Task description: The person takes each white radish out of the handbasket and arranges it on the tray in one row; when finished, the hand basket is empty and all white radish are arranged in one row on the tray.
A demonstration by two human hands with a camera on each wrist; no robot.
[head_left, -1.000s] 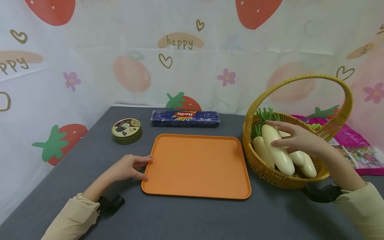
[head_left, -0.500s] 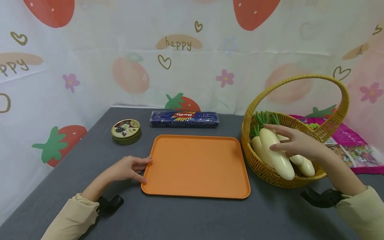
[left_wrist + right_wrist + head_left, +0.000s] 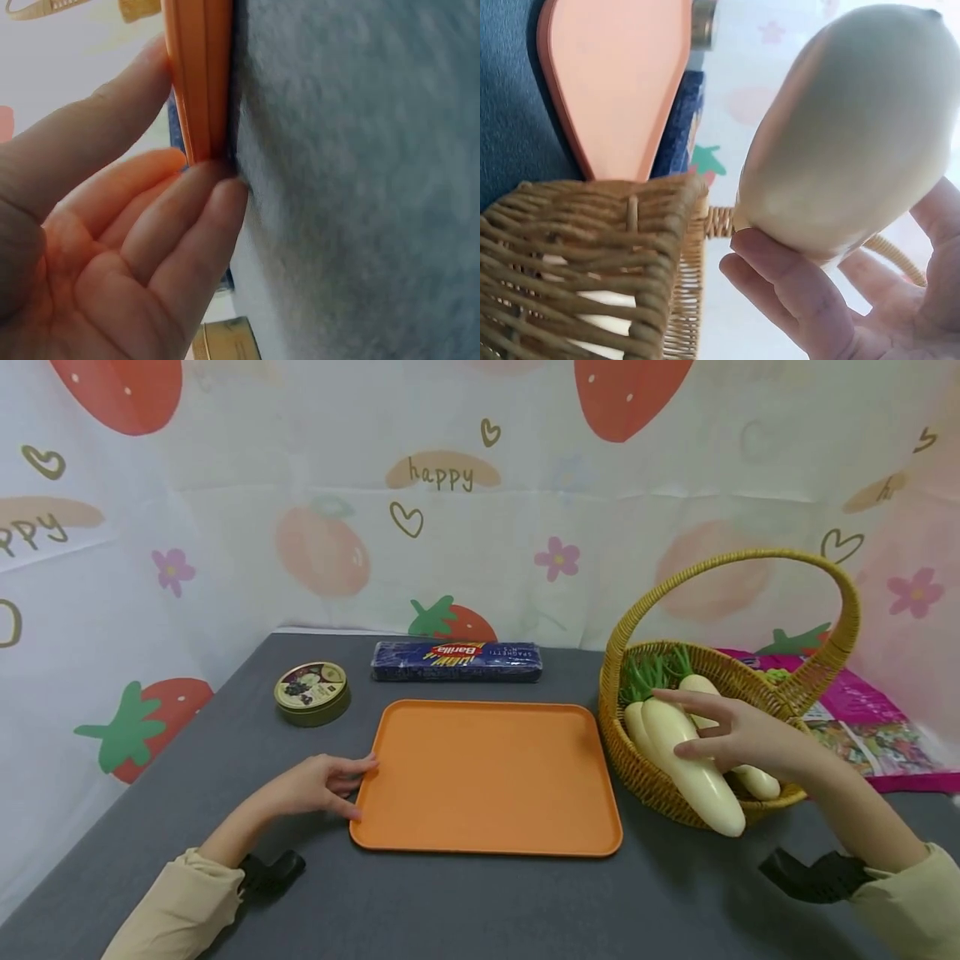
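Observation:
My right hand point(image 3: 750, 739) grips a white radish point(image 3: 701, 785) with green leaf stubs, thumb and fingers on opposite sides of it. This radish is tilted above the wicker basket point(image 3: 652, 795), its blunt end reaching past the front rim. In the right wrist view the white radish point(image 3: 847, 142) hangs clear of the basket's rim. Several more white radishes lie in the basket, partly hidden by the hand. My left hand point(image 3: 303, 789) touches the left edge of an orange tray point(image 3: 487, 777). Seen from the left wrist, relaxed fingers and thumb meet the tray's edge point(image 3: 201, 82).
Behind the tray lies a blue spaghetti pack point(image 3: 457, 662). A round tin point(image 3: 312, 693) stands at the back left. A pink printed bag point(image 3: 873, 727) lies flat behind the basket, whose tall handle point(image 3: 742, 556) arches overhead. A patterned curtain point(image 3: 322, 435) hangs behind the table.
My right hand has lifted the white radish a little and drawn it toward me, its blunt end now beyond the basket's front rim. The left hand stays at the tray's edge.

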